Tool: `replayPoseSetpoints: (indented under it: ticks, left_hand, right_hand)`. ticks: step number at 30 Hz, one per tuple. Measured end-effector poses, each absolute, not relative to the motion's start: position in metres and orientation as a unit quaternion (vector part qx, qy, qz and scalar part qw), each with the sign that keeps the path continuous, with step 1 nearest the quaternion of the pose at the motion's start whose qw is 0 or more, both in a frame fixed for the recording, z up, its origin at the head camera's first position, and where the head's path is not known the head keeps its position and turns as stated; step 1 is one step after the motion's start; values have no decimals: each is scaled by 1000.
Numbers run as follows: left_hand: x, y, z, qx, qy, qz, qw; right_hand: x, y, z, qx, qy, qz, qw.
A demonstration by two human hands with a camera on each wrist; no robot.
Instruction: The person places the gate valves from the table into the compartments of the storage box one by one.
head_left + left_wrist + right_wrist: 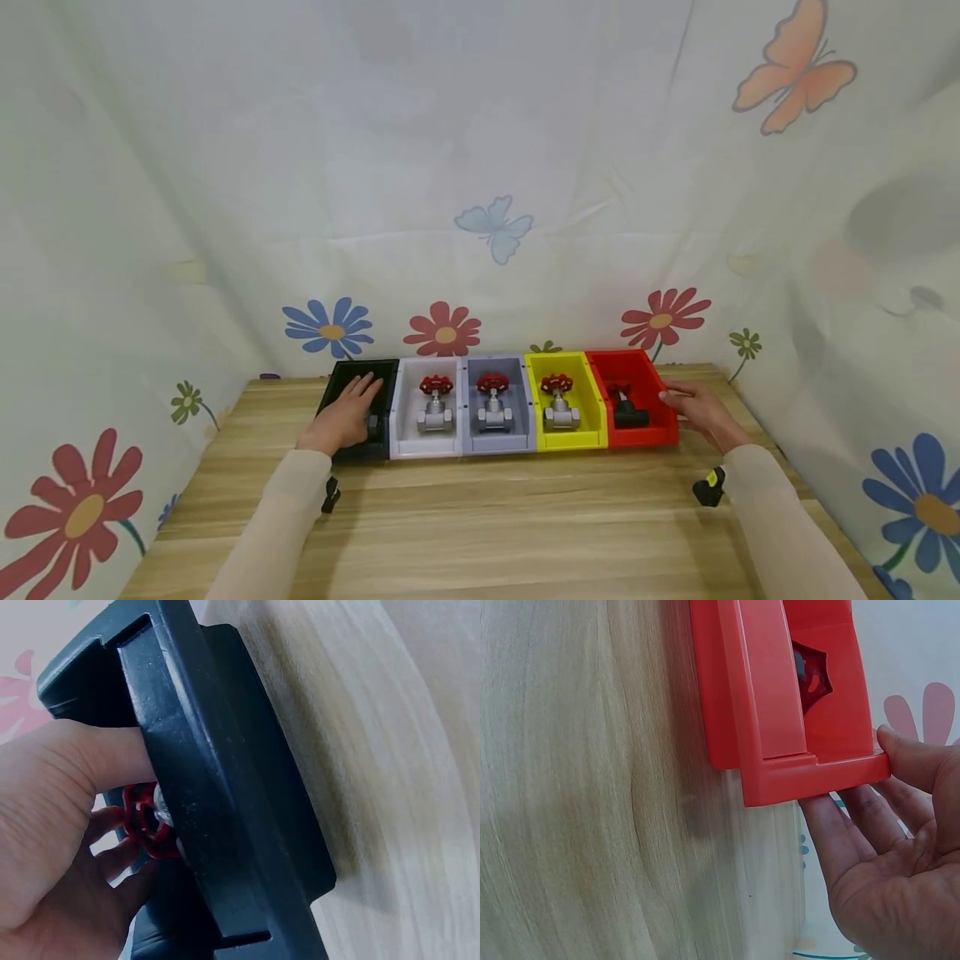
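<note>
Five open bins stand side by side on the wooden table, each with a valve inside. My left hand [348,415] reaches into the black bin [352,452] at the left end. Its fingers curl about the valve's red handwheel [150,821], while the thumb tip is hidden behind the bin's front wall. At the right end is the red bin [655,435]; my right hand [701,410] holds its outer side wall, thumb on the rim and fingers against the outside. Inside it lies a dark valve [630,415] with a red handwheel.
Between the end bins stand a white bin [423,447], a grey bin [498,443] and a yellow bin [570,440], each with a silver valve and red handwheel. Behind the table [517,525] hangs a printed cloth [375,183] with flowers and butterflies.
</note>
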State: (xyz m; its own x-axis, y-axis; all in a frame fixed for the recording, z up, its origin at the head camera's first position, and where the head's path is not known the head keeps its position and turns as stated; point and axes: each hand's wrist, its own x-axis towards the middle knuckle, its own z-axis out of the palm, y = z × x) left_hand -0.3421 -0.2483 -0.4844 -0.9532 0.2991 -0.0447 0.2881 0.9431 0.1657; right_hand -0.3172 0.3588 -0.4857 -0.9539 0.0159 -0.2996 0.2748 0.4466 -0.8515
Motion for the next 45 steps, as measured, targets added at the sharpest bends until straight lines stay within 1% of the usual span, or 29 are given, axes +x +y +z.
replayPoseSetpoints:
  ticks: [12, 19, 26, 33, 41, 45]
  left_hand:
    - [-331, -250, -475, 158, 985, 69, -5]
    - [-316, -251, -465, 163, 984, 70, -29]
    - [-297, -250, -456, 149, 986, 74, -25]
    - [-287, -247, -451, 153, 985, 70, -41]
    - [-275, -244, -447, 143, 986, 77, -35]
    - [-268, -241, -442, 149, 985, 73, -51]
  right_hand:
    - [-320, 358, -485, 95, 842, -514, 131]
    - [-319, 355, -484, 92, 845, -512, 126]
    - [-319, 351, -483, 90, 851, -503, 120]
    - [-316, 351, -481, 92, 870, -472, 108]
    - [-316, 349, -480, 94, 886, -443, 98]
    - [-315, 346, -479, 82, 899, -424, 74]
